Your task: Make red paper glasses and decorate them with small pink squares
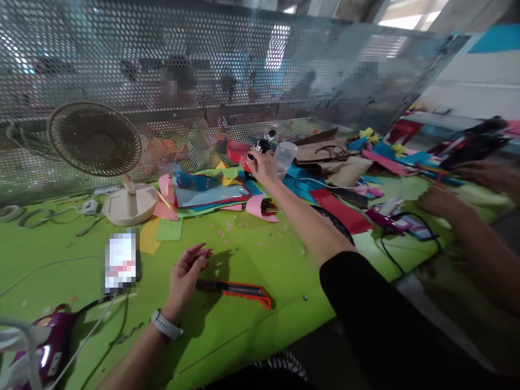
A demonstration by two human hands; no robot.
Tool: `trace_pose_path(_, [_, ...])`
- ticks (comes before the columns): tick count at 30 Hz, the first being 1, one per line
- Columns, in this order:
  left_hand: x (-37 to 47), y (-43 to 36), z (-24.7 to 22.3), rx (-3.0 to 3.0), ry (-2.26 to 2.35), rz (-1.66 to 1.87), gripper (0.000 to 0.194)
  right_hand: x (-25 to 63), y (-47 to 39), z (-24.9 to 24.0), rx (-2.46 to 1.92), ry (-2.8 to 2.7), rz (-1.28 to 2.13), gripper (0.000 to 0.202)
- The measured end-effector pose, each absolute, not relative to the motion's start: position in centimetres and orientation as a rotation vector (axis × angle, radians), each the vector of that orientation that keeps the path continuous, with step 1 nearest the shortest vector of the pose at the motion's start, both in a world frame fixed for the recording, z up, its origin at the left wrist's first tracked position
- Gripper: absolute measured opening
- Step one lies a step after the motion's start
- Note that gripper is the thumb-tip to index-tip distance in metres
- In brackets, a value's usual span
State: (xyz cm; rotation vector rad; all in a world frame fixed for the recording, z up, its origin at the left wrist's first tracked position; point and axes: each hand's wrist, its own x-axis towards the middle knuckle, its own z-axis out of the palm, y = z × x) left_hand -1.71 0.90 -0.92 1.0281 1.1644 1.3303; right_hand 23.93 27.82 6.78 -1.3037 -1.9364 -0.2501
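Observation:
My left hand [189, 272], with a pale watch on the wrist, hovers low over the green table. Its fingers are loosely curled and apart, holding nothing. Beside it lies a utility knife [241, 289] with an orange-red edged handle. My right hand [265, 168] reaches far across to the back of the table, fingers drawn together. A small red and black thing shows at its fingertips, too unclear to name. Right beside this hand stands a clear plastic cup [285, 157]. Behind the fingers are a black and white object [263, 146] and a round clear piece [271, 132].
A beige fan [130, 201] and a lit phone [121, 261] stand at left. Purple glue guns [51, 344] with cords lie at left and right. Coloured paper sheets [211, 196] line the perforated metal screen [227, 70]. Another person's hands [441, 201] are at right.

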Motion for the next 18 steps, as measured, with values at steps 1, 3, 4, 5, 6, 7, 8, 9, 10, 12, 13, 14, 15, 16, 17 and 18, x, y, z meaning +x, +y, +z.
trace_pose_path(1, [-1.7, 0.9, -1.0, 1.025, 1.157, 1.335, 0.044, 24.0, 27.9, 6.2, -1.293, -1.971, -0.244, 0.035])
trace_pose_path(3, [-1.8, 0.9, -1.2, 1.014, 1.145, 1.345, 0.044, 24.0, 27.2, 5.0, -1.245, -2.033, -0.218, 0.035])
trace_pose_path(4, [-1.7, 0.9, -1.3, 1.010, 1.144, 1.349, 0.044, 24.0, 26.4, 4.4, -1.229, -2.051, -0.205, 0.035])
trace_pose_path(5, [-1.7, 0.9, -1.3, 1.008, 1.145, 1.351, 0.044, 24.0, 25.5, 3.9, -1.211, -2.066, -0.191, 0.036])
trace_pose_path(6, [-1.6, 0.9, -1.3, 1.007, 1.147, 1.357, 0.043, 24.0, 24.4, 3.5, -1.190, -2.080, -0.169, 0.038])
trace_pose_path(7, [-1.5, 0.9, -1.3, 1.007, 1.150, 1.364, 0.042, 23.9, 23.2, 3.2, -1.168, -2.097, -0.139, 0.039])
trace_pose_path(8, [-1.5, 0.9, -1.2, 1.007, 1.151, 1.371, 0.042, 23.8, 21.9, 3.0, -1.142, -2.118, -0.098, 0.041])
trace_pose_path(9, [-1.4, 0.8, -1.2, 1.004, 1.150, 1.379, 0.042, 23.6, 20.5, 2.9, -1.120, -2.144, -0.047, 0.043])
trace_pose_path(10, [-1.4, 0.8, -1.1, 0.996, 1.148, 1.389, 0.041, 23.4, 19.0, 2.8, -1.101, -2.177, 0.003, 0.045])
trace_pose_path(12, [-1.4, 0.8, -0.9, 0.962, 1.134, 1.418, 0.037, 22.7, 16.0, 2.6, -1.032, -2.262, 0.065, 0.044])
trace_pose_path(13, [-1.5, 0.8, -0.8, 0.939, 1.126, 1.439, 0.035, 22.2, 14.6, 2.4, -0.969, -2.316, 0.069, 0.043])
trace_pose_path(14, [-1.5, 0.9, -0.7, 0.917, 1.120, 1.466, 0.033, 21.7, 13.2, 2.1, -0.878, -2.394, 0.060, 0.043])
trace_pose_path(15, [-1.6, 0.9, -0.7, 0.900, 1.121, 1.499, 0.032, 21.1, 12.0, 1.8, -0.796, -2.459, 0.041, 0.041])
trace_pose_path(16, [-1.8, 1.0, -0.7, 0.895, 1.129, 1.535, 0.031, 20.4, 10.9, 1.5, -0.729, -2.519, 0.021, 0.039])
trace_pose_path(17, [-1.9, 1.1, -0.6, 0.903, 1.144, 1.576, 0.030, 19.8, 10.0, 1.1, -0.661, -2.574, 0.004, 0.036])
trace_pose_path(18, [-2.0, 1.2, -0.6, 0.918, 1.163, 1.619, 0.029, 19.2, 9.3, 0.8, -0.610, -2.627, -0.009, 0.034])
